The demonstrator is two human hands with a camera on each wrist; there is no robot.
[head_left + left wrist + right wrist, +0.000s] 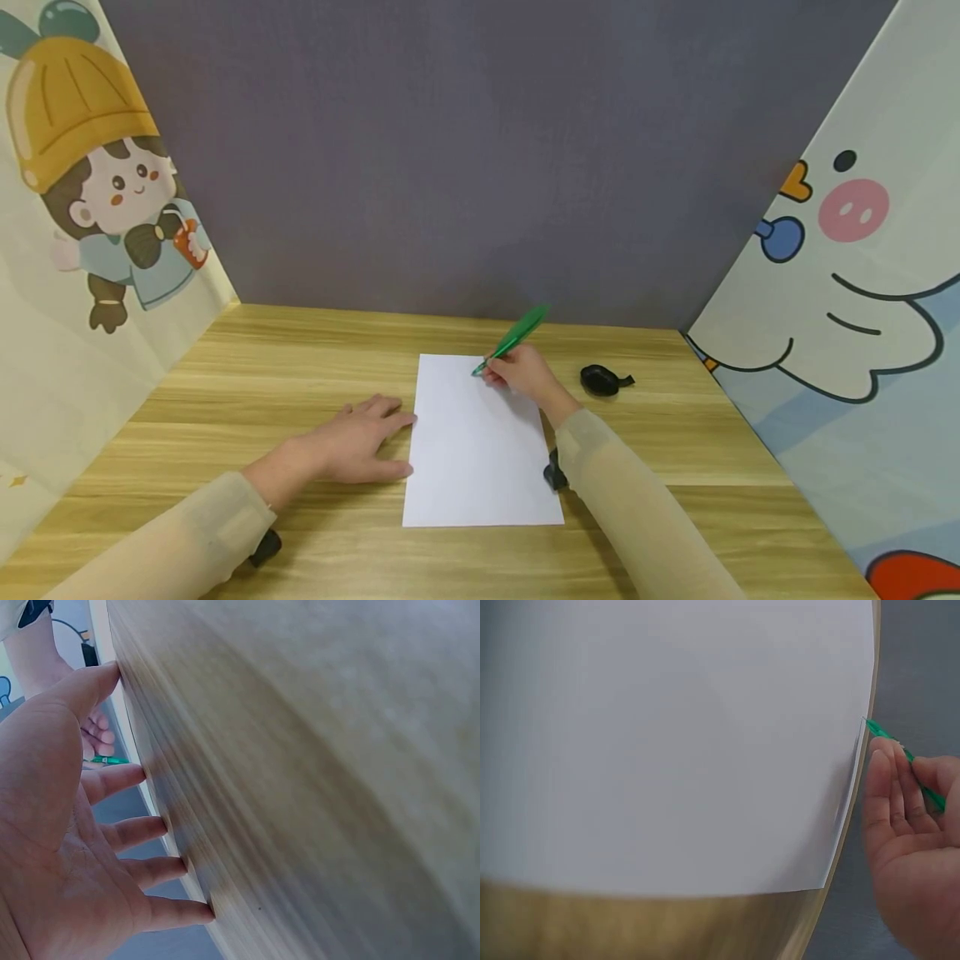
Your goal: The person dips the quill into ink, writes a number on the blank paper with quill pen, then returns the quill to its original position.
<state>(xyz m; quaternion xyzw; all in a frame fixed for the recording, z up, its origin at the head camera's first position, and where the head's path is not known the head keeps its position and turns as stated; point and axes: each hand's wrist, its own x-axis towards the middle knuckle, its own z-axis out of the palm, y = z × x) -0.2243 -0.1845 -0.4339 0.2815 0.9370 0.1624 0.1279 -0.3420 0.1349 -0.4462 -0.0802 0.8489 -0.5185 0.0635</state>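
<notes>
A blank white sheet of paper (pixel 476 454) lies on the wooden table in the head view. My right hand (pixel 528 372) pinches a green feather pen (pixel 523 327) between thumb and fingers, its tip at the upper part of the sheet and its plume slanting up to the right. In the right wrist view the pen (pixel 879 729) points toward the edge of the paper (pixel 697 750). My left hand (pixel 356 443) is spread, with thumb and forefinger tips at the sheet's left edge. The left wrist view shows the fingertips of this hand (pixel 60 795) resting down on the tabletop.
A small black rounded object with a short tail (pixel 602 380) lies on the table to the right of the paper. Behind the table (pixel 315 333) rises a grey panel (pixel 480 167). Cartoon-printed panels (pixel 847 333) stand at both sides.
</notes>
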